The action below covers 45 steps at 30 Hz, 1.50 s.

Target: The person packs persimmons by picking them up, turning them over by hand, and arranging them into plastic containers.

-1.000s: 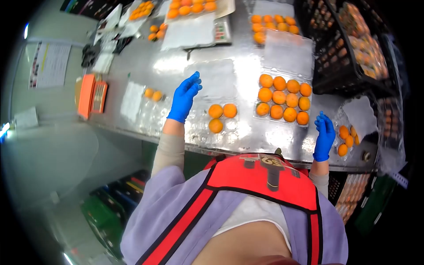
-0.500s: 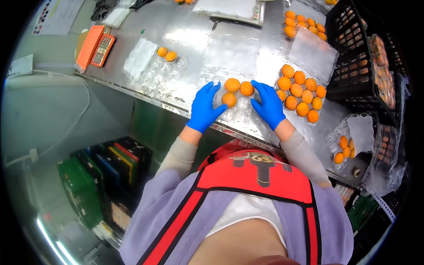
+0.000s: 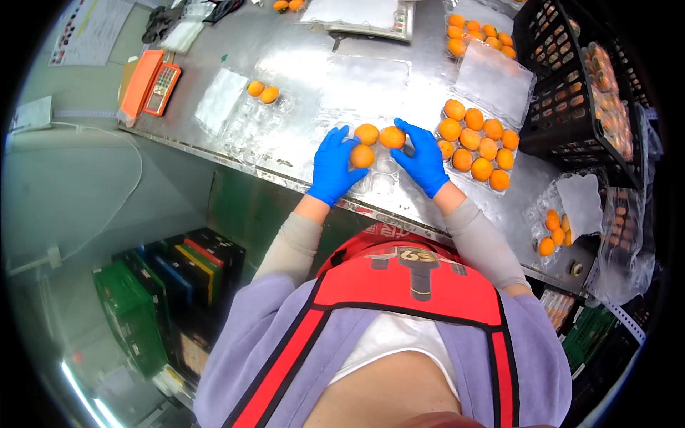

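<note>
A clear plastic clamshell with moulded cups (image 3: 386, 165) lies in front of me, its lid folded back. Three round orange fruits sit in it: one at the upper left (image 3: 366, 134), one at the lower left (image 3: 362, 156) and one at the right (image 3: 392, 138). My left hand (image 3: 334, 165), in a blue glove, has its thumb and forefinger around the lower-left fruit. On the other side my right hand (image 3: 422, 158), gloved alike, pinches the right fruit between thumb and forefinger.
To the right stands a filled tray of orange fruits (image 3: 479, 146), beside a black crate (image 3: 549, 135). Another clamshell with two fruits (image 3: 262, 91) lies left. An orange scale (image 3: 148, 84) and a larger scale (image 3: 371, 14) stand farther back. The metal table's front edge (image 3: 267, 175) runs near me.
My right hand's thumb has come in against the right fruit. My left hand's fingers have closed nearer the lower-left fruit. The whole view has shifted slightly.
</note>
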Tool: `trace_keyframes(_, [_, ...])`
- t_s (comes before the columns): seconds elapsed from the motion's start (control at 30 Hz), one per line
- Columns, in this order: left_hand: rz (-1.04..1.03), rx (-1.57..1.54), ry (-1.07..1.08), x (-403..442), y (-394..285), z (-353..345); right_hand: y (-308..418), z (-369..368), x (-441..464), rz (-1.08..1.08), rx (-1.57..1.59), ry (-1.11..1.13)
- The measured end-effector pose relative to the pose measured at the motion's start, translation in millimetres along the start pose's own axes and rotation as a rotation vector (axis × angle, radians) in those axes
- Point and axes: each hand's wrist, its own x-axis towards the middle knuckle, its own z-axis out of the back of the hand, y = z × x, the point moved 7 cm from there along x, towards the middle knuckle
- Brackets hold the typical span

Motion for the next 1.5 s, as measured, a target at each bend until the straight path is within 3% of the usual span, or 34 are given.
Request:
trace_keyframes(0.03, [-0.005, -0.102, -0.052, -1, 0, 6, 0, 6, -2, -0.113, 0.232, -0.027])
trace_keyframes(0.07, [-0.014, -0.103, -0.05, 1, -2, 9, 5, 12, -2, -0.114, 0.23, -0.036])
trace_keyframes(0.13, [0.093, -0.427, -0.019, 4, 0, 11, -2, 8, -10, -0.467, 0.868, 0.061])
trace_keyframes(0.17, [0.253, -0.794, 0.016, 8, 3, 4, -2, 11, -15, -0.585, 0.923, 0.088])
trace_keyframes(0.2, [0.243, -0.797, 0.023, 13, -5, 4, -3, 15, -18, -0.582, 0.921, 0.076])
trace_keyframes(0.27, [0.381, -1.355, 0.104, 19, -25, -5, -5, 7, -29, -0.753, 1.337, 0.122])
trace_keyframes(0.47, [0.261, -1.279, 0.162, 36, -71, -17, -1, 16, -32, -0.745, 1.709, 0.031])
trace_keyframes(0.57, [0.062, -1.03, 0.177, 41, -93, -21, 6, 24, -27, -0.621, 1.879, 0.011])
trace_keyframes(0.73, [0.005, -0.881, 0.166, 43, -106, -34, 0, 34, -31, -0.591, 1.854, -0.088])
trace_keyframes(0.8, [-0.114, -0.734, 0.151, 43, -121, -28, -6, 37, -36, -0.608, 1.821, -0.137])
trace_keyframes(0.9, [-0.233, -0.562, 0.19, 43, -135, -22, -14, 40, -47, -0.683, 2.029, -0.171])
trace_keyframes(1.0, [-0.224, -0.575, 0.135, 49, -106, -18, -31, 62, -69, -0.7, 2.103, -0.269])
trace_keyframes(1.03, [-0.098, -0.607, 0.101, 50, -91, -14, -38, 73, -78, -0.7, 2.112, -0.311])
trace_keyframes(1.07, [0.003, -0.619, 0.081, 52, -65, -19, -51, 83, -93, -0.683, 2.101, -0.35])
trace_keyframes(1.1, [-0.074, -0.488, -0.004, 55, -55, -9, -76, 105, -112, -0.577, 1.731, -0.5])
trace_keyframes(1.17, [-0.122, -0.235, -0.094, 55, -26, -1, -99, 151, -148, -0.459, 1.474, -0.687])
trace_keyframes(1.2, [-0.157, -0.08, -0.09, 54, -16, 2, -111, 172, -166, -0.439, 1.593, -0.755])
trace_keyframes(1.3, [-0.089, 0.106, -0.047, 48, 11, -1, -148, 251, -238, -0.529, 0.69, -1.057])
trace_keyframes(1.33, [-0.056, 0.081, -0.009, 48, 18, -5, -149, 275, -251, -0.541, 0.377, -1.103])
trace_keyframes(1.37, [-0.021, 0.058, 0.028, 49, 23, -9, -157, 289, -259, -0.543, 0.377, -1.118])
trace_keyframes(1.43, [0.019, -0.005, 0.088, 50, 29, -17, -156, 316, -260, -0.639, -0.209, -1.013])
trace_keyframes(1.5, [0.034, -0.041, 0.182, 52, 29, -22, -136, 334, -244, -0.748, -0.329, -0.942])
